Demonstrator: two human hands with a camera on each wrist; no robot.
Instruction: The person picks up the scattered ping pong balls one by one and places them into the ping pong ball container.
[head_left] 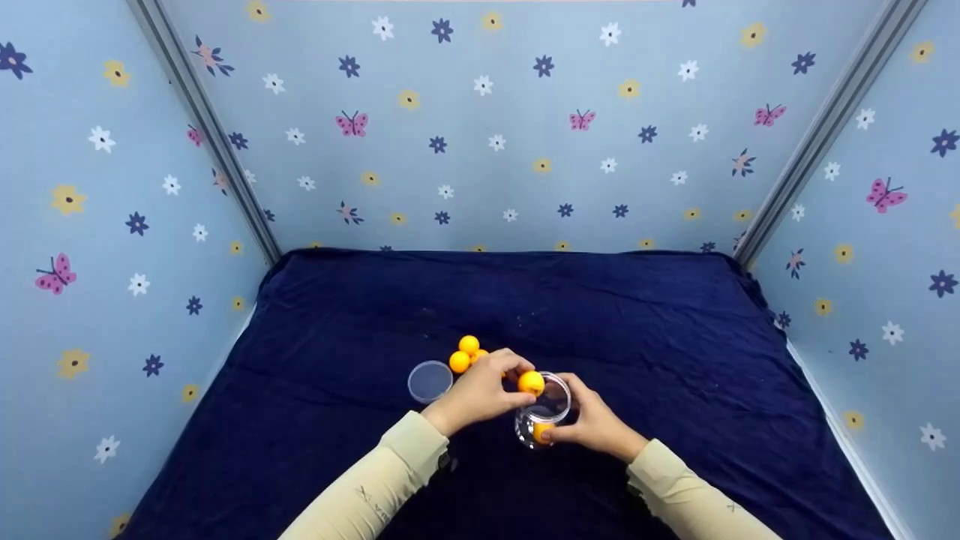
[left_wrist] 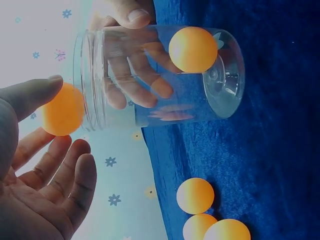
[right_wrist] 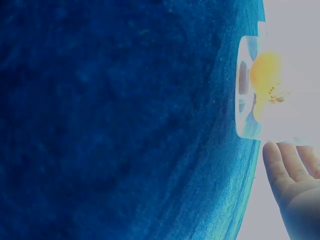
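My left hand [head_left: 480,388] pinches an orange ping-pong ball [head_left: 531,383] between thumb and fingers. That ball is right at the mouth of a clear plastic jar [head_left: 546,413]. Around the jar's side curls my right hand [head_left: 596,426], thumb on the near side; in the left wrist view its fingers show through the clear wall. Inside, near the base, lies another orange ball [left_wrist: 193,50]. The right wrist view catches the jar's bottom [right_wrist: 240,120], overexposed, beside the right fingers [right_wrist: 274,162].
Several loose orange balls [head_left: 460,361] sit beyond my left hand, which partly hides the group. Left of the hand, a round clear lid [head_left: 430,382] lies flat on the dark blue cloth [head_left: 337,337]. Flower-patterned walls [head_left: 480,150] enclose the back and sides.
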